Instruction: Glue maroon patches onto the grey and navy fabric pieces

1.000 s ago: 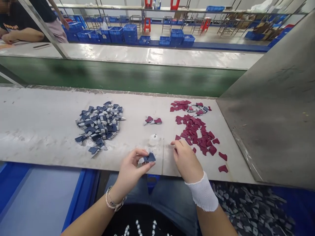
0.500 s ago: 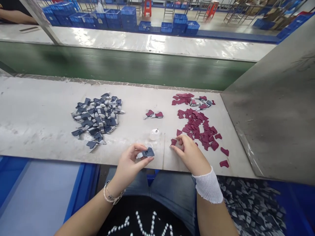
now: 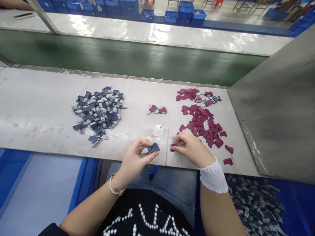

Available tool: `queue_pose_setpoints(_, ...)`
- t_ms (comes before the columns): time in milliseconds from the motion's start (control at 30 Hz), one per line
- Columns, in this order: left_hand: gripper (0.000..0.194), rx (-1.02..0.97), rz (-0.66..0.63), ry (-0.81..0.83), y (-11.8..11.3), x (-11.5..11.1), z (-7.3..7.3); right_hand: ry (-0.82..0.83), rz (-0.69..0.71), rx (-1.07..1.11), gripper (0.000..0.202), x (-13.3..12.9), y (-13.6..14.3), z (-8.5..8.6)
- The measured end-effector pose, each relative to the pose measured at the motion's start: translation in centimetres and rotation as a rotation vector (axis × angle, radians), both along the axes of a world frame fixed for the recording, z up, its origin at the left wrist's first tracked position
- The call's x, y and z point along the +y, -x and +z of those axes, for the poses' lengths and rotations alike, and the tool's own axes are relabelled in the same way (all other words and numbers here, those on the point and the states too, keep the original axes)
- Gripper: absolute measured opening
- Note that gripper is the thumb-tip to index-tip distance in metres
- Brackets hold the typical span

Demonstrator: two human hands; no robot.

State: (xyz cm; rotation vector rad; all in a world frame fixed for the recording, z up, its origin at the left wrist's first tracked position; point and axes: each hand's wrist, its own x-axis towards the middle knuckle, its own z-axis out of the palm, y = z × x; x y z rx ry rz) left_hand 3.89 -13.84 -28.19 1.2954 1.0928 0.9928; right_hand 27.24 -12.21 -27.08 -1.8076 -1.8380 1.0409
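Between thumb and fingers, my left hand [image 3: 137, 154] holds a dark blue-and-white plastic part [image 3: 154, 147] just above the bench. My right hand [image 3: 190, 147] is closed in a pinch on a small maroon shaped piece [image 3: 173, 147], to the right of that part. A small white bottle [image 3: 158, 130] with a dark tip stands beyond my hands. Behind it lie two blue-and-white parts with maroon faces [image 3: 157, 109]. Loose maroon pieces [image 3: 199, 118] are spread past my right hand. A heap of dark blue-and-white parts [image 3: 100, 109] lies to the left.
A metal panel [image 3: 275, 108] borders the bench [image 3: 36, 108] on the right. Beyond the bench runs a green conveyor belt [image 3: 123, 57]. Below the bench at right, a blue bin [image 3: 290, 203] holds many grey and dark parts. Blue crates [image 3: 184, 13] stand in the background.
My right hand has closed its pinch on the maroon piece, which now tilts off its flat position. The blue-and-white part in my left hand has turned slightly. The camera view has shifted.
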Motion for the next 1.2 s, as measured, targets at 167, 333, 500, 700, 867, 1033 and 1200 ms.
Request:
queue_pose_setpoints(167, 0.023, -0.009, -0.008, -0.032, -0.4, 0.1, -0.3, 0.081, 0.000, 0.157, 0.007, -0.5, 0.0, -0.3)
queue_pose_setpoints(333, 0.024, 0.005, 0.009, -0.035, -0.7, 0.2, -0.7, 0.127, -0.029, 0.336, 0.006, -1.5, 0.4, 0.2)
queue_pose_setpoints(500, 0.020, 0.118, 0.020, -0.196, -0.9, 0.2, -1.4, 0.129, -0.054, 0.533, 0.016, -2.6, 1.3, 1.6)
queue_pose_setpoints(700, 0.020, 0.230, -0.024, -0.381, -0.9, -0.2, -1.5, 0.161, -0.076, 0.633, 0.015, -2.5, 2.4, 1.7)
queue_pose_setpoints(867, 0.019, 0.282, -0.076, -0.469, -0.8, -0.2, -0.8, 0.167, -0.072, 0.668, 0.017, -2.6, 2.5, 1.6)
queue_pose_setpoints(1033, 0.024, 0.271, -0.091, -0.501, -0.8, -0.3, -0.4, 0.151, -0.071, 0.644, 0.019, -2.8, 2.5, 1.9)
queue_pose_setpoints(1200, 0.023, 0.256, -0.077, -0.539, -0.7, -0.4, 0.0, 0.151, -0.058, 0.653, 0.022, -2.8, 2.5, 2.2)
